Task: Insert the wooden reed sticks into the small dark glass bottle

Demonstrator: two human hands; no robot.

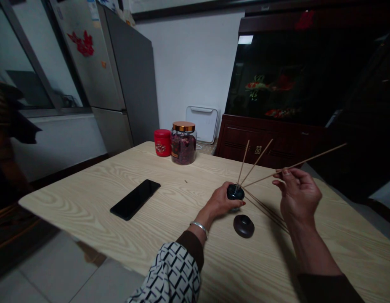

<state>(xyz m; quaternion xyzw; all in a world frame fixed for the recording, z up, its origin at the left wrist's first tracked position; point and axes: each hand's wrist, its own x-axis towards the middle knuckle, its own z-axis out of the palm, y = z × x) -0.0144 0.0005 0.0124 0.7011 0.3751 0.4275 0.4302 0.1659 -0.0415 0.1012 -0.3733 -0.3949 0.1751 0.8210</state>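
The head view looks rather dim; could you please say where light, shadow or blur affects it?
In the head view, the fish tank is mostly dark, with a bright patch at its upper left; also in the head view, a soft shadow lies on the table left of the right forearm, the person at the left edge is blurred, and the fridge leans, likely wide-lens distortion.

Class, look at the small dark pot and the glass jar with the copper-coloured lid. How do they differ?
Colour: the small dark pot looks nearly black, while the glass jar is clear, showing dark reddish contents.
Top: thin sticks slant up from the pot; a copper-coloured lid covers the jar.
Handling: the left hand grips the pot; no hand touches the jar.
Shared: both look rounded.
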